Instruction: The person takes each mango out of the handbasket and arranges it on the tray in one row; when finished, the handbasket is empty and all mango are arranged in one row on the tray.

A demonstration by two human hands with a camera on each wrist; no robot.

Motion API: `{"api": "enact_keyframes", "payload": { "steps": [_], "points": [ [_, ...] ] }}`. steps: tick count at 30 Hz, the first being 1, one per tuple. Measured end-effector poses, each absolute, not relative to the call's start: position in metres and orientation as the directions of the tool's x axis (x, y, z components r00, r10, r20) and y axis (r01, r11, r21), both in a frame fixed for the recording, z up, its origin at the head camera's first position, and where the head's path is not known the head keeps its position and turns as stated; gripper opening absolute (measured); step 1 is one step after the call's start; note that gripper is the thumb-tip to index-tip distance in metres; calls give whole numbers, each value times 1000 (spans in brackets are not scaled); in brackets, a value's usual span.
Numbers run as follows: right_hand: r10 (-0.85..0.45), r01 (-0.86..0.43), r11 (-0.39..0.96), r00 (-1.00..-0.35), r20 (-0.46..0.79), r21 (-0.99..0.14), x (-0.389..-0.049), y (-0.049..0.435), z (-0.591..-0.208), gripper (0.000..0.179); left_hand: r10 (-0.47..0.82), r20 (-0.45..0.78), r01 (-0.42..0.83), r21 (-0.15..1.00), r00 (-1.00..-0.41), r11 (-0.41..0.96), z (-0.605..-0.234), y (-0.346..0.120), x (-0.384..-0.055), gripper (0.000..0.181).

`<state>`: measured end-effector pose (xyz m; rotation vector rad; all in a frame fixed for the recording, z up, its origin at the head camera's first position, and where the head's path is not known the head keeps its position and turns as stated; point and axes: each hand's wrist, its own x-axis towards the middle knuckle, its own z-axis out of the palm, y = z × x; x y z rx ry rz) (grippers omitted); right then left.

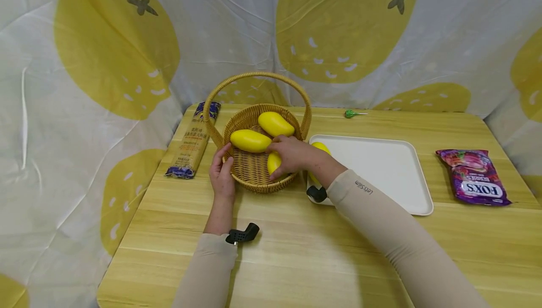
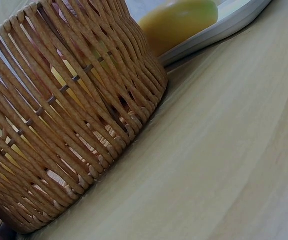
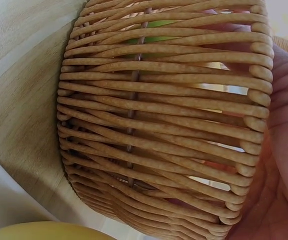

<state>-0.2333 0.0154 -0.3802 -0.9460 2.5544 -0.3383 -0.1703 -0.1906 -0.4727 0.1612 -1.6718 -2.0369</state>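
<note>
Across the desk (image 1: 296, 251), nearest to us, the left hand (image 1: 222, 176) has its fingers curled on the wicker basket's (image 1: 254, 186) left side, presumably to brace it. The right hand (image 1: 294, 155) reaches over the right rim; its fingers grasp the front mango (image 1: 274, 161) inside the basket, an overhand hold that we judge suits the high wall. We find the white tray (image 1: 381, 167) just right of the basket, probably for a short reach, with the tray mango (image 1: 320, 147) at its left end. Behind the front mango lie the middle mango (image 1: 251, 140) and the rear mango (image 1: 275, 123). Farthest, we note the green lollipop (image 1: 350, 114).
</note>
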Motion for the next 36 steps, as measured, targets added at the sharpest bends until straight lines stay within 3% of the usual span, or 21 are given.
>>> {"api": "enact_keyframes", "payload": {
  "steps": [15,23,36],
  "points": [
    [-664,-565,735,-711,-229,-375,-231,18,-383,79,-440,205,288,949,-874,-129,-473,-191,-170,38],
    [-651,-551,714,-750,-118,-432,-224,21,-375,92,-442,207,290,948,-873,-129,-473,-191,-170,38],
    [-640,-545,566,-763,86,-619,-193,35,-356,94,-450,196,276,954,-871,-118,-472,-190,-169,37]
  ]
}}
